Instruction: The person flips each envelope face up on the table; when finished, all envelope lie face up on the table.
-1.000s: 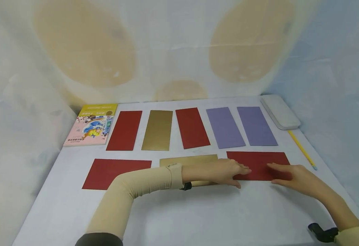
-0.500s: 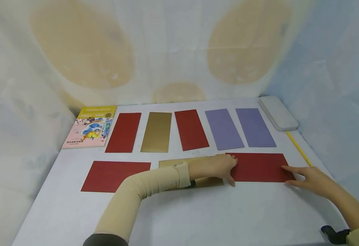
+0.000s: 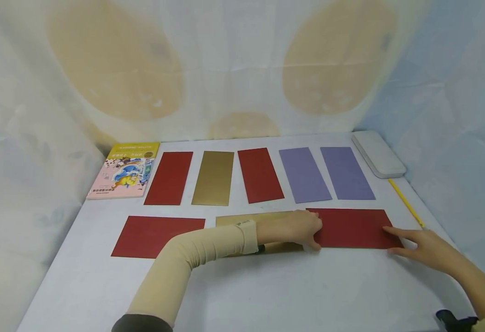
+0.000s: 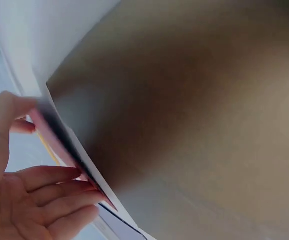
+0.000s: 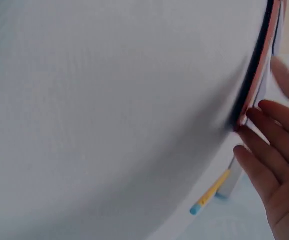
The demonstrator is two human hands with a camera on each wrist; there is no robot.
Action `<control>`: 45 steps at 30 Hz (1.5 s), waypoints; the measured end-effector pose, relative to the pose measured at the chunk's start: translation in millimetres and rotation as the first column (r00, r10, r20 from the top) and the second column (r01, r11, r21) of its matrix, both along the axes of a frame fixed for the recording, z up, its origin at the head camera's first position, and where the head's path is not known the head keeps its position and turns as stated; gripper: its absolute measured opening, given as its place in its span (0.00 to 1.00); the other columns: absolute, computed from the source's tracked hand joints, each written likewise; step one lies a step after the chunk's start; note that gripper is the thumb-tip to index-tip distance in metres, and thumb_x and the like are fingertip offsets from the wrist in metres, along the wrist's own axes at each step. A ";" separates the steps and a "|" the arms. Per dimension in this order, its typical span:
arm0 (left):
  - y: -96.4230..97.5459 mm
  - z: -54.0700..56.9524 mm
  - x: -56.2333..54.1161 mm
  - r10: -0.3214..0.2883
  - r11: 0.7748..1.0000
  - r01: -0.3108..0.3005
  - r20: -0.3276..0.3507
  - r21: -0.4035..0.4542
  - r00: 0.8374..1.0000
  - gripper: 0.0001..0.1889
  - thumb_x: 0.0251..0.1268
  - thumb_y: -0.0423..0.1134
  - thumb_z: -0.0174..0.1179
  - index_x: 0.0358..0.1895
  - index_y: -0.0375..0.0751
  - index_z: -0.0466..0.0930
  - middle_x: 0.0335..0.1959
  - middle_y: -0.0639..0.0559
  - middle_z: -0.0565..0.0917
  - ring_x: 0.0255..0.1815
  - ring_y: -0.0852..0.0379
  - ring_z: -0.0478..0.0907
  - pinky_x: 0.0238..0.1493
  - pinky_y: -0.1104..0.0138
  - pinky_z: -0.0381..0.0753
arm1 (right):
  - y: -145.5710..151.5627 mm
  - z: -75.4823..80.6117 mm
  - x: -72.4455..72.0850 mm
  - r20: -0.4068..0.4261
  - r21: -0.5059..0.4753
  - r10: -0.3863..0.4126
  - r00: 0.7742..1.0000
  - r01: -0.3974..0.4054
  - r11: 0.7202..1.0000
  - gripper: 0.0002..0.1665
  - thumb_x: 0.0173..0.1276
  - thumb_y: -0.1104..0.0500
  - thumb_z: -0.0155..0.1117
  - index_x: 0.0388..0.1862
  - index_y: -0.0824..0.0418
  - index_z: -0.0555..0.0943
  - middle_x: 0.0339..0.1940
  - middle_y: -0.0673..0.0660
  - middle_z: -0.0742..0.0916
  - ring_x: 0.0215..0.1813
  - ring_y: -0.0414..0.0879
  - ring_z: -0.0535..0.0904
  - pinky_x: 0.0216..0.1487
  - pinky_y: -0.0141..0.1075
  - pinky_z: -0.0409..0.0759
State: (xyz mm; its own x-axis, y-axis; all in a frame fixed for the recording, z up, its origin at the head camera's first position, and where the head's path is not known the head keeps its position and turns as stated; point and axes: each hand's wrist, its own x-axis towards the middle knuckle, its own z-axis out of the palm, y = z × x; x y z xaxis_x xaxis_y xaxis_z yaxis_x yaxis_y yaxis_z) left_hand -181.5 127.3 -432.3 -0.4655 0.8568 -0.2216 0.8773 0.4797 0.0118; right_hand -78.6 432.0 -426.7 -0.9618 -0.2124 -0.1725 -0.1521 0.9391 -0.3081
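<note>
A red rectangular sheet [image 3: 352, 228], stiff like card, lies crosswise at the right of the front row. My left hand [image 3: 294, 227] is at its left end, thumb beside the near corner and fingertips at the edge. In the left wrist view its fingers [image 4: 59, 200] stretch loosely to the edge. At the opposite end is my right hand [image 3: 427, 246], index finger and thumb touching the right edge. Its fingers [image 5: 274, 145] look relaxed and nearly straight in the right wrist view. A gold sheet [image 3: 251, 218] is partly hidden under the left forearm, with another red sheet [image 3: 155, 236] further left.
Behind stand out two red sheets, the left one [image 3: 168, 179] beside a gold sheet [image 3: 212, 179], plus two purple sheets [image 3: 347, 173]. A picture book [image 3: 124, 170] lies back left. At the right are a pale case [image 3: 378, 153] and a yellow pencil [image 3: 406, 203].
My right hand has moved right, from over the red sheet to its right edge. The left hand has drawn back left to its left edge. The sheet has shifted slightly toward me.
</note>
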 end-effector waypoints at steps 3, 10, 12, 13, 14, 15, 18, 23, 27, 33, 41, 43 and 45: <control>0.2 2.2 -4.5 0.009 1.000 -0.010 0.020 0.026 1.000 0.24 0.58 0.63 0.61 0.47 0.47 0.82 0.38 0.60 0.79 0.33 0.66 0.73 0.31 0.73 0.76 | 3.7 4.6 6.4 -0.025 -0.004 -0.019 1.000 0.019 1.000 0.44 0.55 0.38 0.72 0.64 0.61 0.75 0.55 0.71 0.81 0.31 0.46 0.75 0.25 0.32 0.67; -2.6 12.9 -10.8 0.024 0.990 -0.055 0.230 0.129 0.973 0.33 0.64 0.63 0.53 0.66 0.47 0.73 0.52 0.60 0.82 0.43 0.69 0.77 0.37 0.75 0.75 | 14.4 14.1 15.1 -0.234 -0.003 -0.047 0.971 0.047 0.999 0.33 0.58 0.51 0.74 0.62 0.58 0.78 0.50 0.71 0.83 0.25 0.41 0.68 0.24 0.34 0.66; -5.0 14.9 -10.2 0.015 0.986 -0.065 0.303 0.156 0.953 0.32 0.67 0.63 0.50 0.67 0.47 0.72 0.51 0.58 0.83 0.40 0.70 0.77 0.39 0.76 0.73 | 14.9 17.0 15.5 -0.283 0.002 -0.057 0.957 0.060 0.998 0.30 0.58 0.53 0.74 0.59 0.60 0.81 0.47 0.72 0.84 0.28 0.49 0.77 0.27 0.40 0.75; -6.2 15.5 -9.5 0.016 0.983 -0.077 0.342 0.167 0.940 0.32 0.68 0.63 0.49 0.67 0.48 0.72 0.51 0.59 0.83 0.38 0.71 0.76 0.40 0.77 0.72 | 15.0 18.6 15.6 -0.304 0.001 -0.059 0.951 0.063 0.998 0.29 0.57 0.54 0.74 0.57 0.61 0.82 0.46 0.73 0.84 0.31 0.55 0.79 0.28 0.45 0.78; -7.7 16.2 -8.6 0.019 0.980 -0.095 0.387 0.177 0.922 0.31 0.68 0.63 0.48 0.67 0.49 0.72 0.50 0.60 0.83 0.37 0.72 0.76 0.40 0.79 0.71 | 15.4 20.3 15.7 -0.326 -0.002 -0.059 0.944 0.061 0.998 0.27 0.56 0.55 0.74 0.56 0.61 0.83 0.44 0.73 0.85 0.32 0.57 0.81 0.29 0.46 0.79; -9.2 16.8 -7.4 0.020 0.976 -0.110 0.424 0.189 0.906 0.30 0.69 0.62 0.47 0.66 0.49 0.73 0.49 0.61 0.83 0.35 0.73 0.75 0.41 0.80 0.70 | 15.7 22.1 15.8 -0.349 -0.007 -0.056 0.936 0.057 0.998 0.27 0.56 0.56 0.75 0.55 0.61 0.83 0.43 0.72 0.85 0.31 0.56 0.80 0.29 0.45 0.79; -12.0 18.1 -2.9 0.019 0.965 -0.145 0.497 0.217 0.867 0.28 0.71 0.62 0.45 0.65 0.51 0.75 0.49 0.65 0.83 0.35 0.77 0.75 0.43 0.82 0.69 | 18.1 28.2 15.9 -0.415 -0.016 -0.047 0.909 0.045 0.999 0.23 0.54 0.57 0.75 0.52 0.57 0.86 0.42 0.71 0.86 0.23 0.41 0.73 0.23 0.34 0.71; -12.9 21.2 4.8 0.027 0.958 -0.171 0.524 0.228 0.851 0.25 0.73 0.62 0.42 0.63 0.55 0.77 0.44 0.68 0.84 0.34 0.77 0.74 0.38 0.80 0.71 | 18.8 37.0 12.9 -0.426 -0.014 -0.070 0.902 0.071 0.997 0.21 0.57 0.54 0.74 0.48 0.61 0.86 0.40 0.71 0.86 0.21 0.40 0.70 0.22 0.33 0.68; -14.5 22.9 8.1 0.001 0.949 -0.166 0.528 0.266 0.849 0.25 0.75 0.60 0.42 0.62 0.54 0.78 0.43 0.65 0.85 0.32 0.74 0.75 0.35 0.79 0.73 | 17.7 41.2 8.9 -0.408 0.004 -0.067 0.910 0.075 0.997 0.20 0.58 0.54 0.73 0.44 0.66 0.86 0.38 0.72 0.86 0.35 0.66 0.81 0.32 0.55 0.80; -17.5 22.7 4.7 -0.158 0.892 -0.024 0.363 0.452 0.918 0.20 0.76 0.50 0.46 0.65 0.51 0.75 0.41 0.63 0.86 0.22 0.74 0.68 0.28 0.81 0.66 | 19.1 46.2 0.8 -0.342 0.003 -0.067 0.937 0.072 0.997 0.20 0.59 0.54 0.72 0.42 0.70 0.85 0.36 0.71 0.86 0.42 0.74 0.78 0.37 0.64 0.76; -17.3 24.3 0.4 -0.192 0.814 0.186 -0.047 0.551 0.980 0.24 0.69 0.40 0.59 0.68 0.50 0.71 0.41 0.60 0.87 0.14 0.67 0.56 0.18 0.79 0.53 | 15.1 57.1 -22.5 -0.259 -0.031 -0.088 0.962 0.083 0.996 0.20 0.64 0.52 0.68 0.42 0.69 0.86 0.36 0.65 0.88 0.46 0.73 0.78 0.39 0.63 0.76; -17.4 25.1 -1.3 -0.170 0.819 0.170 -0.051 0.549 0.984 0.25 0.67 0.38 0.61 0.67 0.49 0.72 0.49 0.58 0.85 0.15 0.68 0.60 0.18 0.79 0.55 | 14.7 58.8 -28.3 -0.250 -0.039 -0.083 0.965 0.075 0.996 0.20 0.65 0.51 0.67 0.44 0.67 0.86 0.38 0.66 0.87 0.47 0.73 0.78 0.40 0.63 0.75; -17.7 26.2 -3.6 -0.145 0.825 0.141 -0.036 0.546 0.989 0.25 0.66 0.38 0.62 0.67 0.49 0.73 0.48 0.57 0.85 0.17 0.68 0.64 0.18 0.80 0.58 | 13.4 58.3 -32.7 -0.264 -0.041 -0.078 0.961 0.070 0.997 0.20 0.65 0.51 0.67 0.46 0.66 0.85 0.40 0.68 0.87 0.48 0.73 0.78 0.40 0.63 0.75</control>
State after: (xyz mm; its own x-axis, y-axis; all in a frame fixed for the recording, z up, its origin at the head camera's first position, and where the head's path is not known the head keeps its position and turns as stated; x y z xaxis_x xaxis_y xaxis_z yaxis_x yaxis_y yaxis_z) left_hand -185.2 109.7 -406.1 -0.3281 0.8958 0.2997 0.9347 0.2620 0.2401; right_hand -111.3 445.4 -368.4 -0.9855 -0.1399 0.0965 -0.1625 0.9416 -0.2950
